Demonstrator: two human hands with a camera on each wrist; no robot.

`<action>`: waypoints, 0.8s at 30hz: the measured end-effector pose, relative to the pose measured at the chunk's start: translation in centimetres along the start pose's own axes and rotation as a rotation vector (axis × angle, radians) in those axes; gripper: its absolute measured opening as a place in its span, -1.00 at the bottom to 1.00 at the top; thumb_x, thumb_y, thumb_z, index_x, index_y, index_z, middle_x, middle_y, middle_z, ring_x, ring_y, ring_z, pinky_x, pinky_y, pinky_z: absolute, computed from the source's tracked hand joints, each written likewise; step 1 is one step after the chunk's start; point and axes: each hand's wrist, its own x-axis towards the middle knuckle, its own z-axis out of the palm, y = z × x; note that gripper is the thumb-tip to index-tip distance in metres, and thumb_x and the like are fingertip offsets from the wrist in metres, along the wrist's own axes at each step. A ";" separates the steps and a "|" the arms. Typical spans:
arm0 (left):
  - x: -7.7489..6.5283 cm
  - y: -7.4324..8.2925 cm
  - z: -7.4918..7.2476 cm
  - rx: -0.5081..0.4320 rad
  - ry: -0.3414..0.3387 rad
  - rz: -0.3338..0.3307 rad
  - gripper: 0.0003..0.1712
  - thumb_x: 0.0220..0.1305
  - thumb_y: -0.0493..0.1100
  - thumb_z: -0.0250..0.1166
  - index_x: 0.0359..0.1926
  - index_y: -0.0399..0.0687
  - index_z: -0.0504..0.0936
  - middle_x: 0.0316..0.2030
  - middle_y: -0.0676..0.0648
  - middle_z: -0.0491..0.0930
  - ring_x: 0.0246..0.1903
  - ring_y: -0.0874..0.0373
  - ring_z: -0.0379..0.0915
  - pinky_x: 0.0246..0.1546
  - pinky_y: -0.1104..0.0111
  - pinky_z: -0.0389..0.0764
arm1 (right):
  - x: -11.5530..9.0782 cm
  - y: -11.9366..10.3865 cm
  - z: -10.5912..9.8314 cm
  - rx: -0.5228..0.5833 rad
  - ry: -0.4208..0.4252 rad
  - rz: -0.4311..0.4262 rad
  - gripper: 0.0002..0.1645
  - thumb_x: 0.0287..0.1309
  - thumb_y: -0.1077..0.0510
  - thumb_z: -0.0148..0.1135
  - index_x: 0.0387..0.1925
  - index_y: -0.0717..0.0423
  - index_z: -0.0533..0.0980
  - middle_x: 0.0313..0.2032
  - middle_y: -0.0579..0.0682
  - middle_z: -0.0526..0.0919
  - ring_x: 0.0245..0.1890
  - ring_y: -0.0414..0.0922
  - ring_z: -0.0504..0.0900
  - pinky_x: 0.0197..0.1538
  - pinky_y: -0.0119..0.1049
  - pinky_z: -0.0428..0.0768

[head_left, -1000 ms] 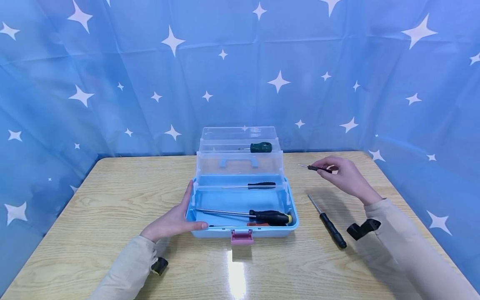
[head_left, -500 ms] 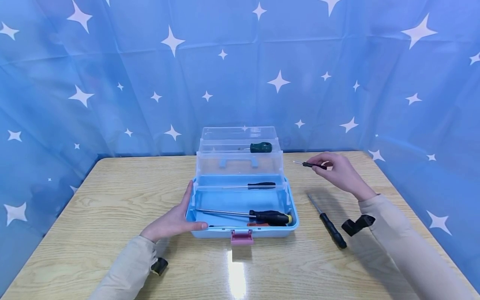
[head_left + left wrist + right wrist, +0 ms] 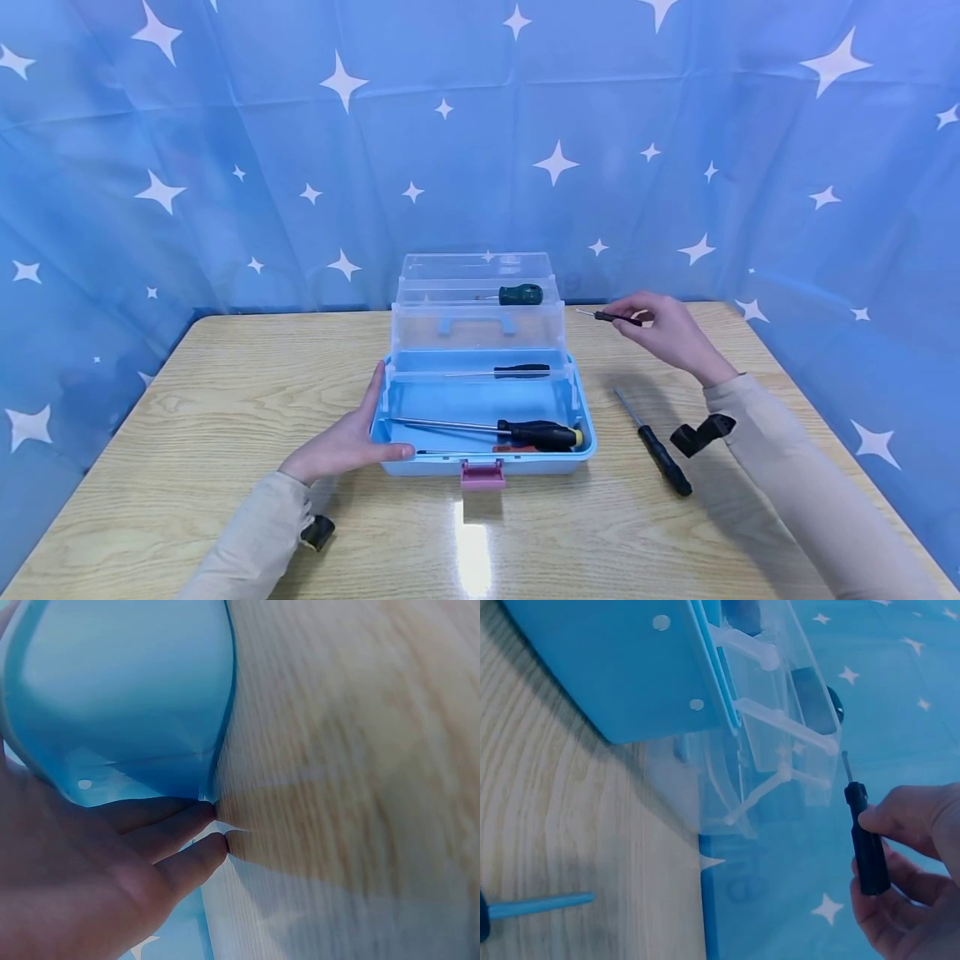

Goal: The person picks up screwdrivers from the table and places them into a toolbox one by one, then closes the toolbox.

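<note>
A blue toolbox [image 3: 480, 402] stands open in the head view, its clear tiered trays raised at the back. My left hand [image 3: 348, 442] rests against its left side, thumb over the front rim, fingers along the wall. My right hand [image 3: 663, 333] pinches a small black screwdriver [image 3: 618, 317] in the air to the right of the trays, its tip towards them. In the right wrist view the screwdriver [image 3: 868, 851] sits between thumb and fingers, apart from the trays. A large black screwdriver [image 3: 540, 433] and a red-handled tool [image 3: 513, 449] lie in the box bottom.
A green-handled screwdriver [image 3: 521, 294] lies in the upper tray, and a thin black one [image 3: 522, 371] in the lower tray. Another long black screwdriver [image 3: 663, 460] lies on the wooden table [image 3: 225, 400] to the right. A blue starry curtain [image 3: 450, 142] hangs behind the table.
My right hand has moved left and slightly away from me with the small screwdriver, closer to the trays. The left hand stays at the toolbox.
</note>
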 end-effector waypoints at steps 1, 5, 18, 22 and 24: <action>0.0 0.0 0.0 0.000 -0.001 -0.001 0.44 0.09 0.09 0.45 0.47 0.09 -0.62 0.48 -0.33 -0.26 0.39 -0.34 -0.15 0.24 -0.21 0.09 | 0.2 -0.1 0.1 0.004 -0.001 0.002 -0.78 0.30 0.26 0.18 -0.07 0.21 0.64 -0.17 0.08 0.65 -0.21 -0.07 0.55 -0.16 -0.27 0.50; 0.0 0.0 0.0 -0.001 -0.003 -0.003 0.44 0.09 0.09 0.44 0.46 0.09 -0.62 0.48 -0.33 -0.26 0.39 -0.34 -0.16 0.25 -0.21 0.08 | 0.9 -0.2 0.3 0.022 -0.010 0.013 -0.77 0.30 0.27 0.16 -0.07 0.24 0.63 -0.18 0.10 0.64 -0.20 -0.05 0.55 -0.11 -0.11 0.51; -0.1 0.2 0.0 0.006 -0.002 -0.014 0.45 0.09 0.10 0.45 0.46 0.08 -0.62 0.48 -0.31 -0.30 0.40 -0.33 -0.18 0.25 -0.21 0.07 | 2.9 -0.7 0.8 0.044 -0.034 -0.018 -0.76 0.29 0.30 0.15 -0.06 0.29 0.62 -0.17 0.15 0.64 -0.18 0.00 0.55 -0.07 -0.01 0.51; -0.1 0.2 0.0 0.004 -0.001 -0.017 0.45 0.09 0.09 0.45 0.46 0.08 -0.62 0.48 -0.32 -0.30 0.40 -0.34 -0.19 0.25 -0.22 0.07 | 3.4 -1.0 1.0 0.043 -0.038 -0.018 -0.76 0.28 0.31 0.16 -0.07 0.29 0.62 -0.17 0.14 0.64 -0.19 -0.01 0.55 -0.08 -0.04 0.52; -0.1 0.2 0.0 0.003 -0.002 -0.016 0.45 0.09 0.09 0.45 0.46 0.09 -0.62 0.48 -0.31 -0.30 0.40 -0.34 -0.19 0.25 -0.22 0.07 | 3.7 -1.2 1.0 0.041 -0.043 -0.013 -0.76 0.27 0.31 0.16 -0.07 0.29 0.62 -0.17 0.14 0.64 -0.19 -0.01 0.55 -0.07 -0.03 0.53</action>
